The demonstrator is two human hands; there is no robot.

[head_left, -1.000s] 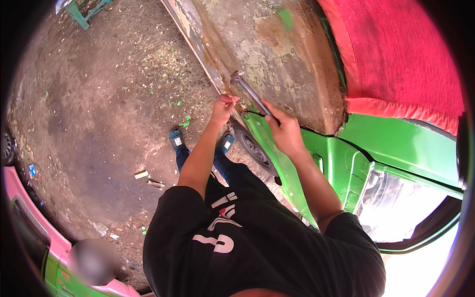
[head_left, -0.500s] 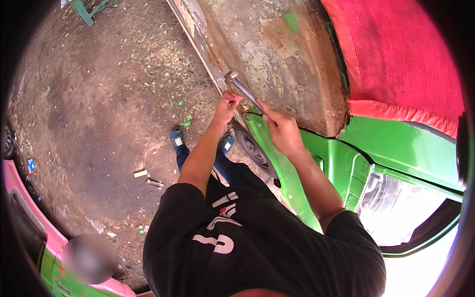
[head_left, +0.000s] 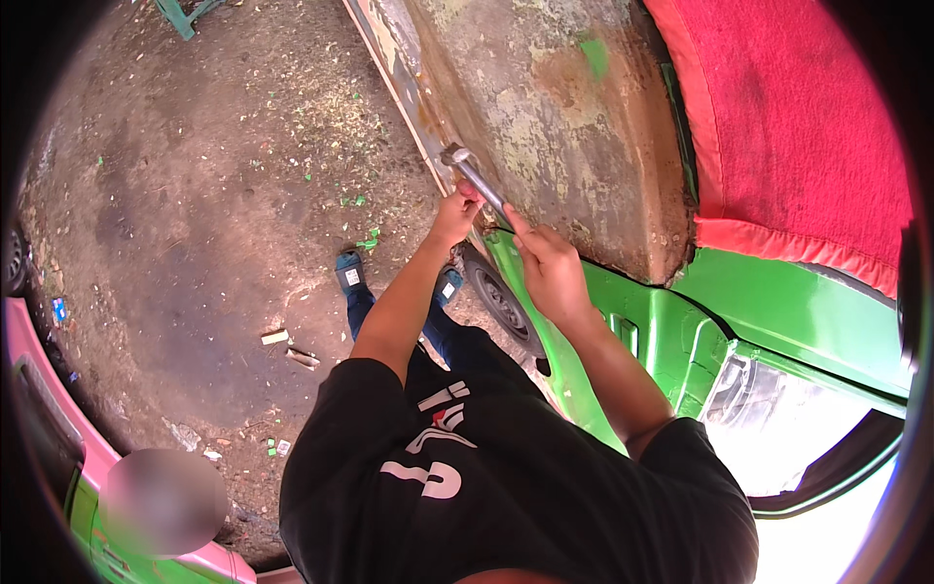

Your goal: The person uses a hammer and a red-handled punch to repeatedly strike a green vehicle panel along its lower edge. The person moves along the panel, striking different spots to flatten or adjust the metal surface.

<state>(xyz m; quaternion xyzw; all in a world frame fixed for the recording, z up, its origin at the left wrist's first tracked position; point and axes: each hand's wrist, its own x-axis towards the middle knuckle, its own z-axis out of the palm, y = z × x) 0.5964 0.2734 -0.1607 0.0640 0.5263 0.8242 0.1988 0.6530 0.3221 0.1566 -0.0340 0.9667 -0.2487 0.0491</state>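
In my right hand (head_left: 552, 271) is a metal hammer (head_left: 483, 187), gripped by its handle with the forefinger laid along it. The hammer's head points away from me, just above the worn edge of the vehicle's bare, patchy panel (head_left: 545, 127). My left hand (head_left: 455, 216) is closed at that edge, right beside the hammer's shaft. Its fingertips are pinched together, and what they hold, if anything, is too small to make out. Below both hands is the green bodywork (head_left: 530, 302) with a wheel (head_left: 501, 300).
A red cloth cover (head_left: 788, 117) lies over the vehicle at the right, near a window (head_left: 778, 419). Scraps, including a pale block (head_left: 275, 338), litter the dirt floor (head_left: 204, 243). A pink and green vehicle (head_left: 92, 453) stands at lower left, and a green stand (head_left: 183, 18) at the far left.
My left hand has shifted slightly right, closer to the hammer, and its fingers look more tightly closed. The hammer stays in my right hand, its head almost in the same place.
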